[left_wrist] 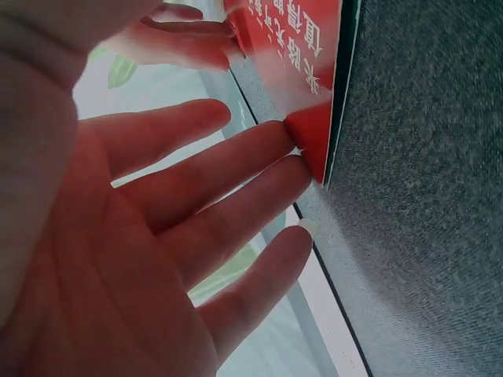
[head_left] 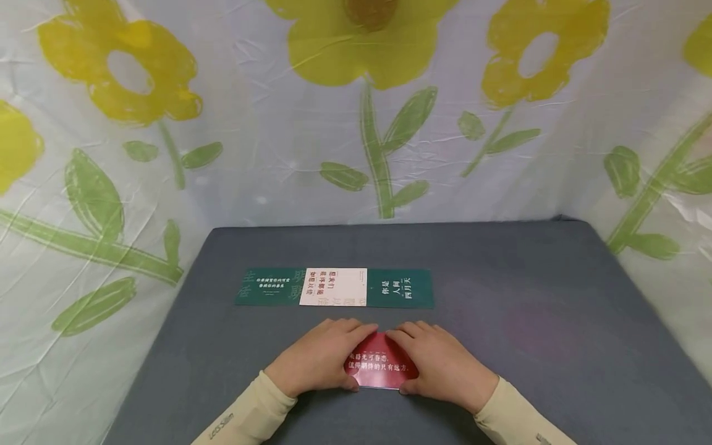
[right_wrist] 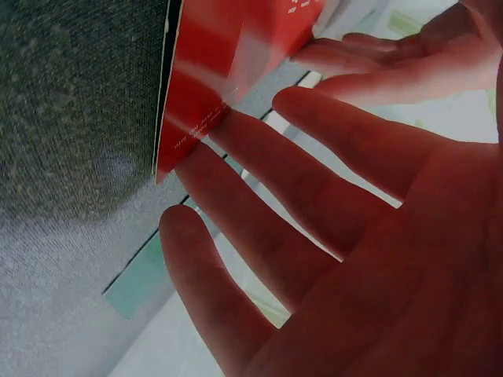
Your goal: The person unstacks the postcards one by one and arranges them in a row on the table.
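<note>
A red bookmark (head_left: 379,361) with white Chinese characters lies crosswise on the grey table, topping a thin stack whose layered edge shows in the left wrist view. My left hand (head_left: 319,355) grips its left end, thumb at the near edge and fingers at the far edge. The right hand (head_left: 445,364) holds the opposite end the same way. Up close in the left wrist view, fingertips (left_wrist: 295,169) touch the corner of the red bookmark (left_wrist: 310,118). In the right wrist view, fingertips (right_wrist: 192,153) meet its other corner. Both hands hide the stack's ends.
Beyond the hands lies a row of cards: a green bookmark (head_left: 269,287), a white one (head_left: 334,287) and another green one (head_left: 400,287), end to end or overlapping. The grey table (head_left: 500,266) backs onto a flower-printed curtain (head_left: 267,154), which also hangs at both sides.
</note>
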Tool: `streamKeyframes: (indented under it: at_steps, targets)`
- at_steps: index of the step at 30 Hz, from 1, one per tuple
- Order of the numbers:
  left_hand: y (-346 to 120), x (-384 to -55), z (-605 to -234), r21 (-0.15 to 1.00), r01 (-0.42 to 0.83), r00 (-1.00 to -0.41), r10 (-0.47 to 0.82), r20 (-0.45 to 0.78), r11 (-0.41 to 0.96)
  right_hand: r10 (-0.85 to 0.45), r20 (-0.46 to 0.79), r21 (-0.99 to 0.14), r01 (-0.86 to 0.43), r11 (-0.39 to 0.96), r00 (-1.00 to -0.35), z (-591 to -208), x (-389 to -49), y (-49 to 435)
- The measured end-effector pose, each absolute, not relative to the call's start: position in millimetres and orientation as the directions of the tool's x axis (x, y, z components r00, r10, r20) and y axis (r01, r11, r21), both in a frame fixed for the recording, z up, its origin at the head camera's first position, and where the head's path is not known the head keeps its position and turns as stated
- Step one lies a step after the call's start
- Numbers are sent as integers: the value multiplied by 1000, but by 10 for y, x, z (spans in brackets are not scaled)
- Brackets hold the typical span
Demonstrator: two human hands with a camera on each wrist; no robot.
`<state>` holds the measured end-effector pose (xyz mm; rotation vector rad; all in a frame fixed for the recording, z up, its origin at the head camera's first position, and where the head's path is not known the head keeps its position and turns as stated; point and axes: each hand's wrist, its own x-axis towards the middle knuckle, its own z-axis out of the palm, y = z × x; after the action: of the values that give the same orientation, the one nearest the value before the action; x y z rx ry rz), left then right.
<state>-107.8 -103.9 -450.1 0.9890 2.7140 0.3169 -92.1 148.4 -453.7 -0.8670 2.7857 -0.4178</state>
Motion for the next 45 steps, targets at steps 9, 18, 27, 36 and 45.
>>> streamKeyframes:
  at_steps: [9,18,27,36,45]
  targets:
    - [-956,-1120,-4470,268,622,-729,669,-144,735,-599,-67,-334,-548,767,-798,-4539,-960,1575]
    - [-968,-1149,-4471,306,601,-738,660,-140,738,-601,-66,-351,-545,761,-796,-4515,-994,1610]
    - [-885,-1268,-4468,340,559,-769,626,-131,757,-561,-80,-385,-493,780,-824,-4417,-1119,1701]
    - [-295,-1778,-4367,268,615,-754,653,-75,742,-459,-43,-437,-396,808,-887,-4290,-1461,2215]
    - [303,-2257,-4413,316,599,-751,653,-97,736,-398,-83,-509,-305,805,-913,-4402,-1800,2772]
